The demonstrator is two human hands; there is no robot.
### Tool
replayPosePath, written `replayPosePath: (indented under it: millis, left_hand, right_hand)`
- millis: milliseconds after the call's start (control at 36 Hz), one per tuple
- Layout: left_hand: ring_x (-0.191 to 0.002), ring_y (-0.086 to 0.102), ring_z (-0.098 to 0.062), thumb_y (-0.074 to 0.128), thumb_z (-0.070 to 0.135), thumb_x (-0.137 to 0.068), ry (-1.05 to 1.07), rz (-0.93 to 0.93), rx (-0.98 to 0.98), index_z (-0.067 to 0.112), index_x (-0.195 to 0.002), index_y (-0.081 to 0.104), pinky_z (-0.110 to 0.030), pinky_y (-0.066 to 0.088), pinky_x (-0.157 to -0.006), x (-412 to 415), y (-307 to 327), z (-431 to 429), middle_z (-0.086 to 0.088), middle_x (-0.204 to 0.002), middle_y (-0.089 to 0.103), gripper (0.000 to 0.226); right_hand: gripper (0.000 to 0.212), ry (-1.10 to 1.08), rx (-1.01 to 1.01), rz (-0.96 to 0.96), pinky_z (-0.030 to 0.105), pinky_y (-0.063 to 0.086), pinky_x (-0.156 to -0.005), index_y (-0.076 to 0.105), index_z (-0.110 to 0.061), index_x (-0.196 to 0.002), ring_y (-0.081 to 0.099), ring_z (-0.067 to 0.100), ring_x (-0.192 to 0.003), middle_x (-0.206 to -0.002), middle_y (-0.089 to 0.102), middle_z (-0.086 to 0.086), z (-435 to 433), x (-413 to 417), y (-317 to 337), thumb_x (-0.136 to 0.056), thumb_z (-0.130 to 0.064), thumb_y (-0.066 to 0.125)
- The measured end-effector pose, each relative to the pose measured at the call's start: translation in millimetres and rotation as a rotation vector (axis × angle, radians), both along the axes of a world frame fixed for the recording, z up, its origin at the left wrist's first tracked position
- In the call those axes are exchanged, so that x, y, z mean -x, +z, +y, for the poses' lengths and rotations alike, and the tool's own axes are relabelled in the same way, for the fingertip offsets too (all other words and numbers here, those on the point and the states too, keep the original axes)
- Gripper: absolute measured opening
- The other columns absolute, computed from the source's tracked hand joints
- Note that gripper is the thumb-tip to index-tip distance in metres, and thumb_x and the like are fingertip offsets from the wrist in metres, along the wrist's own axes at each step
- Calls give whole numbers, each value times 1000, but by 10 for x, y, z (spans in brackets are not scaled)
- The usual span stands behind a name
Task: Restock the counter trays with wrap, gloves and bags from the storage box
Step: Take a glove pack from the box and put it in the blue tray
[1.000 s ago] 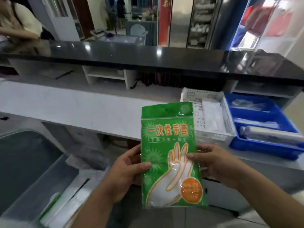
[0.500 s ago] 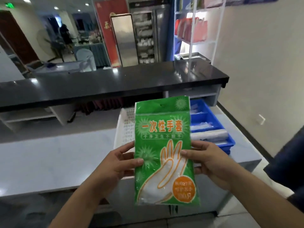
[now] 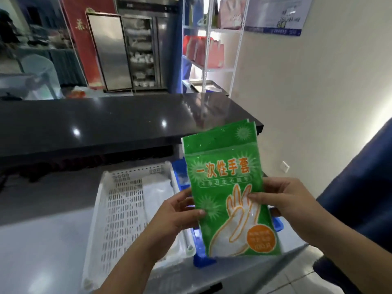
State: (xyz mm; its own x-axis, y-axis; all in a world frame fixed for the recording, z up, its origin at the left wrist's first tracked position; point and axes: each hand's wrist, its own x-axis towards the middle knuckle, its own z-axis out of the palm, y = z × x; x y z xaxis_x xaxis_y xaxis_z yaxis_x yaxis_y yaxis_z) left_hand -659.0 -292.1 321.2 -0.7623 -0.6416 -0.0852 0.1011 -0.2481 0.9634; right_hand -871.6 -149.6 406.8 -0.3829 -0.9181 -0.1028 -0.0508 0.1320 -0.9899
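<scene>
Green plastic glove packet (image 3: 228,187), printed with orange characters and a white hand outline, held upright in the air by both hands, above the near end of the blue tray (image 3: 204,258) and just right of the white tray (image 3: 118,211). Second green edge peeking out behind the packet's top, so possibly more than one packet; cannot tell how many. Left hand (image 3: 172,217) at the packet's left edge, fingers (image 3: 198,213) closed on it, thumb on the printed front. Right hand (image 3: 282,198) at the right edge, thumb pressed on the front near the printed hand, remaining fingers hidden behind. White perforated tray lying on the pale grey surface (image 3: 42,251), with flat pale clear-wrapped items (image 3: 158,194) along its right side and bare slotted floor on its left. Blue tray touching the white one on its right, mostly hidden by the packet. Glossy black upper counter (image 3: 106,124) behind both trays. Dark blue cloth (image 3: 360,198) at the right border of the view.
</scene>
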Motion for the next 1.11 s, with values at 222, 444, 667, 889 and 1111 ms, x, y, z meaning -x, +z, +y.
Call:
replayPosePath:
  millis: [222, 444, 667, 889, 1111]
  left_hand:
    - [-115, 63, -8, 75, 8, -85, 181, -209, 175, 41, -120, 67, -17, 52, -86, 268, -422, -419, 11, -120, 70, 48]
    - [-133, 40, -8, 74, 30, -86, 281, -587, 352, 45, -146, 35, -31, 40, -105, 305, -745, -691, 14, -151, 35, 73]
    - [-139, 35, -12, 67, 22, -91, 315, -724, 661, 26, -146, 43, -26, 29, -113, 625, -706, -724, 6, -152, 41, 61]
    - [-142, 35, -33, 51, 39, -98, 15, -1034, 811, 20, -152, 35, -46, 32, -114, 1670, -615, -1303, -7, -158, 37, 59]
    - [-149, 19, -40, 24, 46, -101, -132, -1227, 521, 32, -157, 14, -61, 17, -118, 2385, -925, -1852, -6, -166, 17, 58]
  right_hand:
    - [30, -101, -10, 275, 34, 62, -68, 81, -24, -87, 75, 31, -78, -85, 78, 10, -392, 387, -105, -78, 3, 73]
    - [62, -129, -50, 843, 39, 56, -65, 61, -70, -83, 70, 11, -67, -75, 71, -27, -644, 962, -66, -77, -12, 80]
    - [19, 22, -67, 1192, 45, 55, -68, 79, -25, -100, 69, 29, -71, -81, 78, 4, -1089, 1400, -89, -84, -18, 72]
    - [18, 91, 116, 1383, 30, 43, -52, 80, -22, -98, 66, 33, -59, -77, 77, 5, -1479, 1778, -119, -83, -15, 71]
    - [19, 63, 226, 1426, 36, 48, -44, 79, -17, -96, 61, 35, -49, -67, 72, 9, -1483, 2185, -127, -78, -10, 77]
